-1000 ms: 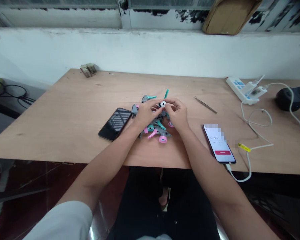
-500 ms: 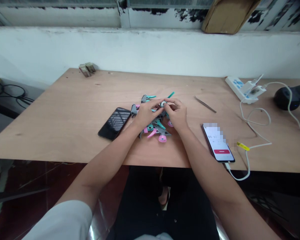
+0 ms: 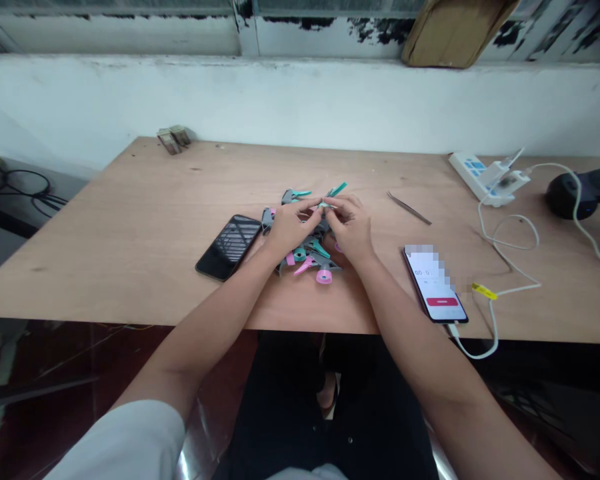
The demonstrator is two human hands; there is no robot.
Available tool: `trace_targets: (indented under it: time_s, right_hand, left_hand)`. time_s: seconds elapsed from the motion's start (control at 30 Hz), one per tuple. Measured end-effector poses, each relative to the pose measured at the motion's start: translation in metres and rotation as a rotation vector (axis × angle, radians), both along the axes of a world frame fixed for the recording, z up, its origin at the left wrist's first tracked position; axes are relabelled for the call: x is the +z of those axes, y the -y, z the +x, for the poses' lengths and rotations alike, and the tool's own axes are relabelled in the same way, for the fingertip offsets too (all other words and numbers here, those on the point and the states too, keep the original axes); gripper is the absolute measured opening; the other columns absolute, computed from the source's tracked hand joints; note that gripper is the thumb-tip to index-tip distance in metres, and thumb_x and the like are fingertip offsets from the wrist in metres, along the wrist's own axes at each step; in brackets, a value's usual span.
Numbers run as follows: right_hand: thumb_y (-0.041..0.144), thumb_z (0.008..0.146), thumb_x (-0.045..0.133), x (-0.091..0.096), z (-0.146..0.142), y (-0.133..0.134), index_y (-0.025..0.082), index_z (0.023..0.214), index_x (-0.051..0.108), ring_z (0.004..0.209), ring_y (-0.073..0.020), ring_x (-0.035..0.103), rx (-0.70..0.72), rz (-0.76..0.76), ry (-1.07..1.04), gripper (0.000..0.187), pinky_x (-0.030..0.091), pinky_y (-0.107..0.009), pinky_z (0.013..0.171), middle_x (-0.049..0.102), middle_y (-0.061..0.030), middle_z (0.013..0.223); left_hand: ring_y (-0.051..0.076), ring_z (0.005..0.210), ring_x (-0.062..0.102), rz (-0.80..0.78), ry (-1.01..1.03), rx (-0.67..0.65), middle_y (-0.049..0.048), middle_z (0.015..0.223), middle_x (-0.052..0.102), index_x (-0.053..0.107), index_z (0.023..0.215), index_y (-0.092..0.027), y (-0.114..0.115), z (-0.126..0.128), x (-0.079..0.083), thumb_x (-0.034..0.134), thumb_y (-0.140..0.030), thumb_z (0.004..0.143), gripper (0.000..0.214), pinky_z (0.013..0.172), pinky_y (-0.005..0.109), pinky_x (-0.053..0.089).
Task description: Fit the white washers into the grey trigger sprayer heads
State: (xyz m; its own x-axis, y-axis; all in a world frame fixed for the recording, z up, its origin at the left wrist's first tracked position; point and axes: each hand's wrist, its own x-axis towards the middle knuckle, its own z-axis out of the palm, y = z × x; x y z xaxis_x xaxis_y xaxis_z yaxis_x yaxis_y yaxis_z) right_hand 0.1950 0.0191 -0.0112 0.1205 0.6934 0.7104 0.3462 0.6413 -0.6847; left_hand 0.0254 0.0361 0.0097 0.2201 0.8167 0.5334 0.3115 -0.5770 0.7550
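My left hand (image 3: 291,227) and my right hand (image 3: 351,227) meet over the middle of the table, fingertips pinched together. Between them is a small whitish piece (image 3: 324,205), mostly covered by the fingers, so its kind is unclear. Beneath and around both hands lies a heap of grey, teal and pink plastic parts (image 3: 314,249) with lever-like and round ends. A pink round end (image 3: 324,277) points toward me at the front of the heap. Teal strips (image 3: 338,189) stick out behind my fingers. The hands hide the middle of the heap.
A dark phone (image 3: 229,247) lies left of the heap. Tweezers (image 3: 409,207) rest to the right, behind a lit phone (image 3: 436,283) on a white cable (image 3: 520,288). Farther back are a power strip (image 3: 473,172), a black device (image 3: 573,195) and small bundles (image 3: 173,140).
My fingers have closed further over the small whitish piece, which showed a round face with a dark centre before. Both hands stay over the heap; my right hand has shifted slightly left.
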Motion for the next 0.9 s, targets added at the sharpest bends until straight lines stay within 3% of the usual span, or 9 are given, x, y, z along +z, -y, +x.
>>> trace_targets:
  time_s: [0.33,0.63,0.9]
  right_hand:
    - [0.028,0.098,0.069,-0.0008,-0.0007,0.0004,0.025,0.116,0.085,0.109,-0.0231,0.075,-0.004,0.011,-0.017,0.024,0.066,-0.04,0.093,0.078,-0.0095,0.112]
    - [0.023,0.096,0.066,-0.0026,-0.0002,-0.001,0.026,0.116,0.085,0.11,-0.0227,0.076,-0.025,0.004,0.019,0.027,0.067,-0.04,0.095,0.079,-0.0089,0.114]
    - [0.03,0.101,0.065,-0.007,0.0009,-0.0034,0.027,0.127,0.082,0.113,-0.0243,0.076,-0.045,-0.003,0.043,0.031,0.068,-0.041,0.095,0.079,-0.0106,0.122]
  left_hand:
    - [0.023,0.104,0.083,0.025,0.022,-0.049,0.007,0.126,0.084,0.082,0.13,-0.022,-0.0058,-0.0014,-0.0073,0.071,-0.018,0.095,0.037,0.102,0.048,0.07]
    - [0.027,0.116,0.082,0.052,-0.009,-0.028,0.0068,0.127,0.083,0.084,0.128,-0.022,-0.003,-0.002,-0.002,0.07,-0.014,0.095,0.036,0.113,0.052,0.064]
    - [0.023,0.105,0.083,0.048,-0.009,-0.009,0.0043,0.122,0.085,0.085,0.126,-0.026,-0.003,-0.0034,-0.0008,0.072,-0.018,0.096,0.034,0.113,0.053,0.064]
